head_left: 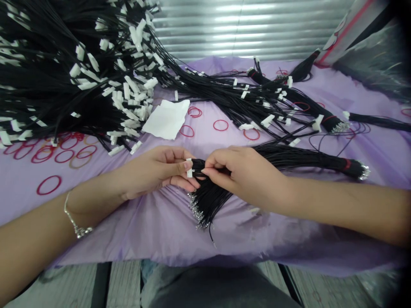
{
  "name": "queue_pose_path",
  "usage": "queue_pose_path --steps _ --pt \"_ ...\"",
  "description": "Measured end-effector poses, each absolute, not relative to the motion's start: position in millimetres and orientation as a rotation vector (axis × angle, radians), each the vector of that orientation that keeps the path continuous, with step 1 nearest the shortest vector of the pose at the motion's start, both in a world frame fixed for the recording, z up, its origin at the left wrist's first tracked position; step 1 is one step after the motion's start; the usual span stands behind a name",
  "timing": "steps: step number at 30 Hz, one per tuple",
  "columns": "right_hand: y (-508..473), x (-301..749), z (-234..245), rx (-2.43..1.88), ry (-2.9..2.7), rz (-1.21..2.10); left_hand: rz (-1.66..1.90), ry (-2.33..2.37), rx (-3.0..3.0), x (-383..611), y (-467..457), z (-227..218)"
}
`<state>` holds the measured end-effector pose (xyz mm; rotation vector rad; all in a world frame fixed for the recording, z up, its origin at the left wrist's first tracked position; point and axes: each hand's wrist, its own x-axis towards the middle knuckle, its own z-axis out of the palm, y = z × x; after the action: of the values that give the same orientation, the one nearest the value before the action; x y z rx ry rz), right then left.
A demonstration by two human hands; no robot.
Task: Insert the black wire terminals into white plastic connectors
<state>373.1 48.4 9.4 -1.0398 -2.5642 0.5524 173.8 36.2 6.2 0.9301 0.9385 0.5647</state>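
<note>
Between thumb and fingers, my left hand [167,168] grips a small white connector [189,167] with several black wires running out of its right side. My right hand [247,173] pinches those wires just right of the connector. What its curled fingers hide I cannot see. Below both hands a bundle of black wires [213,199] lies on the purple cloth, bare metal terminals [196,210] fanned out at its left end. Behind my right wrist runs another black wire bundle [308,156], tied near its right end with a red rubber band [347,164].
A large heap of black wires with white connectors [125,92] fills the back left. Red rubber bands [49,185] lie scattered on the purple cloth [147,231]. A white paper piece [167,119] sits mid-table. Banded bundles [330,119] lie back right, before a corrugated metal wall [250,30].
</note>
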Motion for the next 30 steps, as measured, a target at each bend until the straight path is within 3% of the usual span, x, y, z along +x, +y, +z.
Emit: queue_pose_path --steps 12,30 --pt "45.6 365.0 4.4 -1.005 -2.610 0.443 0.563 0.964 0.947 175.4 36.6 7.7" --pt "47.4 364.9 18.3 -1.156 -2.597 0.721 0.597 1.026 0.942 178.3 34.2 7.3"
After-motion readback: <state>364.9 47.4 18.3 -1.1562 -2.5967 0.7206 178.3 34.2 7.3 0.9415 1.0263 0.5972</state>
